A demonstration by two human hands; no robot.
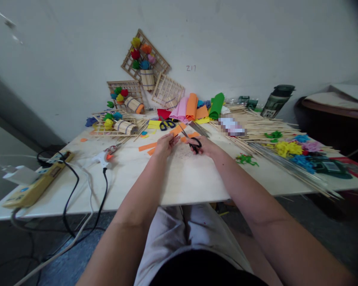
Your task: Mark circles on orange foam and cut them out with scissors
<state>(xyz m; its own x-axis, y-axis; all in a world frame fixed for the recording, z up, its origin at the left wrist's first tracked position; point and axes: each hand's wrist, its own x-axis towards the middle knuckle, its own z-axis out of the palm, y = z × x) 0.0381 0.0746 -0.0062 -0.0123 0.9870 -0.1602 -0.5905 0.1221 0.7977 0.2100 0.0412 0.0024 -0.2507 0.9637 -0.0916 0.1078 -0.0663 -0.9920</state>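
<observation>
My right hand (203,147) is closed around the black handles of a pair of scissors (195,143), whose blades point up and to the left. Close by on the left, my left hand (166,145) has its fingers pinched at an orange paper strip (179,128); the exact grip is partly hidden. The scissors' tips reach near this strip. Another orange piece (193,135) shows behind the right hand. Orange strips (147,147) lie on the table beside the left wrist. A second pair of scissors (167,124) with dark blue handles rests beyond the hands.
A glue gun (103,157) and a power strip (38,182) with trailing cables occupy the left. Paper rolls (191,106) and stick lattices with colourful flowers (145,55) stand at the back. Bundled sticks (262,123), a bottle (277,101) and crumpled paper bits (288,148) are right.
</observation>
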